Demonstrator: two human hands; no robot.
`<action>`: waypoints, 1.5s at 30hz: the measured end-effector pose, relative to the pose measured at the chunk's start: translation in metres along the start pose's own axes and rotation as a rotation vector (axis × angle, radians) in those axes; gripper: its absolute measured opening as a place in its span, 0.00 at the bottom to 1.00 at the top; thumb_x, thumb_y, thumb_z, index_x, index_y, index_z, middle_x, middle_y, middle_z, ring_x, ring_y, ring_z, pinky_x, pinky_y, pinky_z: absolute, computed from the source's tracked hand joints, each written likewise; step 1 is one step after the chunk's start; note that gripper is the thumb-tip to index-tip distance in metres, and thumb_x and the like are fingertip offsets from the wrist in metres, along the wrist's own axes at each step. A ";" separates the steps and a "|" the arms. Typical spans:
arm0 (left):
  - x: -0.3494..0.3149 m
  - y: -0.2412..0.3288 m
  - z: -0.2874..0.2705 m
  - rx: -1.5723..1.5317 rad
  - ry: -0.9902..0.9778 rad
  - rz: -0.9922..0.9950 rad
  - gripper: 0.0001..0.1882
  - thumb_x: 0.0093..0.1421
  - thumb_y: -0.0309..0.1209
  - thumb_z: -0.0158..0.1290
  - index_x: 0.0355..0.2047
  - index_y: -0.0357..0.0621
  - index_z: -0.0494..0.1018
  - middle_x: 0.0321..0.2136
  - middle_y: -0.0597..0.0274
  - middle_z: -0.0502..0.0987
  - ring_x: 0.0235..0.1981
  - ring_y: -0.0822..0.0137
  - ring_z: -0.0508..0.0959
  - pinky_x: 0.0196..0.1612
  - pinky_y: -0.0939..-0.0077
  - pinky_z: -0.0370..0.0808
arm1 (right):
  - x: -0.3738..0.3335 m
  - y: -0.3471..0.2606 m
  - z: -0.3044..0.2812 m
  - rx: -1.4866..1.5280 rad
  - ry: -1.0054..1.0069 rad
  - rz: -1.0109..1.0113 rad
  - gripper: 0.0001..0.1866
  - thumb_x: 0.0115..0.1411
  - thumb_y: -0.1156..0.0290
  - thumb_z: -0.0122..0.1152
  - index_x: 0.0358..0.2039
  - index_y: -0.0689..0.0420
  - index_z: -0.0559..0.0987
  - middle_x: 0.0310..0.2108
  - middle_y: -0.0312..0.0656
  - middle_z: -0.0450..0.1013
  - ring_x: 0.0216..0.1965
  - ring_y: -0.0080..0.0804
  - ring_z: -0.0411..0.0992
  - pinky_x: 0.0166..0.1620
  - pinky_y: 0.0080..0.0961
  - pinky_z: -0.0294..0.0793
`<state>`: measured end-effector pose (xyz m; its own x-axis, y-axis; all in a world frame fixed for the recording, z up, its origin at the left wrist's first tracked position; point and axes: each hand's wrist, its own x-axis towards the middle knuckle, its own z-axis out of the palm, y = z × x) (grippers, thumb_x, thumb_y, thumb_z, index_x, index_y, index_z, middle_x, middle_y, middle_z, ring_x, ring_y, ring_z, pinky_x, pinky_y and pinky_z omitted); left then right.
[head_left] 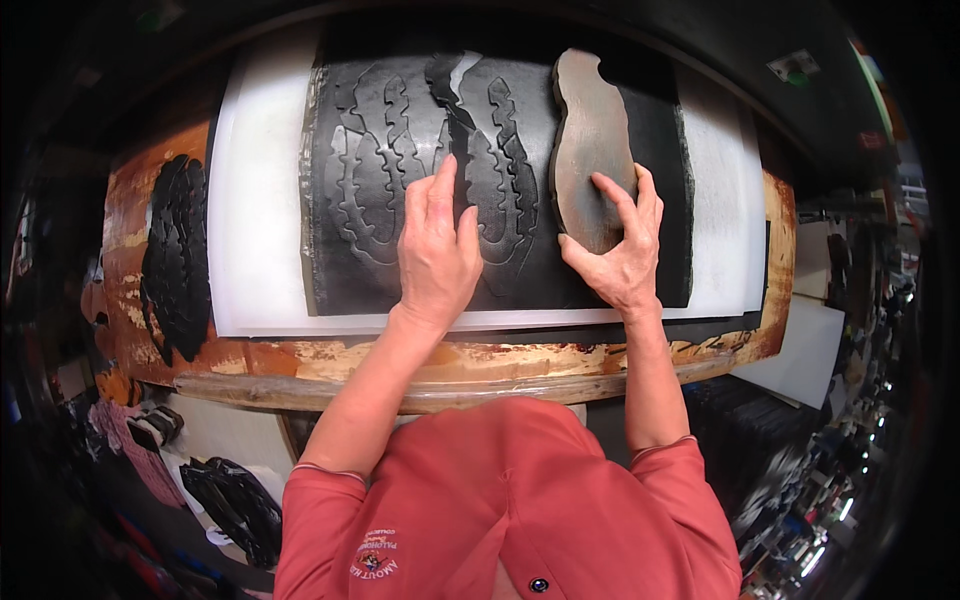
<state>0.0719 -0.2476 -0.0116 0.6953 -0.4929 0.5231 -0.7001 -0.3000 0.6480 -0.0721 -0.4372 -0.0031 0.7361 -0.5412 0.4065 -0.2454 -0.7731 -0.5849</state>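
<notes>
A black rubber-like sheet (600, 290) lies in front of me, cut through with several wavy, sole-like outlines. My left hand (440, 240) rests on its middle, fingers stretched out beside a dark gap between the cut pieces. Just beyond those fingertips, a loose black cut strip (452, 85) stands partly lifted. On the sheet's right side sits a brown, sole-shaped block (590, 120), which looks like a cutting die. My right hand (622, 240) grips its near end, thumb on the left edge, index finger on top and the other fingers along the right edge.
Under the sheet is a white cutting board (262, 200) on a worn wooden table (300, 360). A pile of black cut pieces (178, 255) lies on the table at the left. A dark machine part (800, 65) overhangs the far right. More black pieces (235, 505) lie below at the left.
</notes>
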 end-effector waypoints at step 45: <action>-0.162 0.038 -0.054 0.206 -0.164 0.136 0.06 0.65 0.29 0.63 0.34 0.38 0.82 0.30 0.46 0.83 0.32 0.43 0.83 0.36 0.54 0.80 | -0.067 0.129 -0.216 0.186 0.481 0.004 0.08 0.68 0.71 0.65 0.35 0.62 0.78 0.29 0.41 0.74 0.30 0.29 0.73 0.38 0.29 0.74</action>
<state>-0.0585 -0.1352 -0.0418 0.5688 -0.6601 0.4906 -0.8152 -0.3734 0.4426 -0.2893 -0.5719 0.0457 0.3509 -0.6685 0.6557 -0.0989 -0.7228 -0.6840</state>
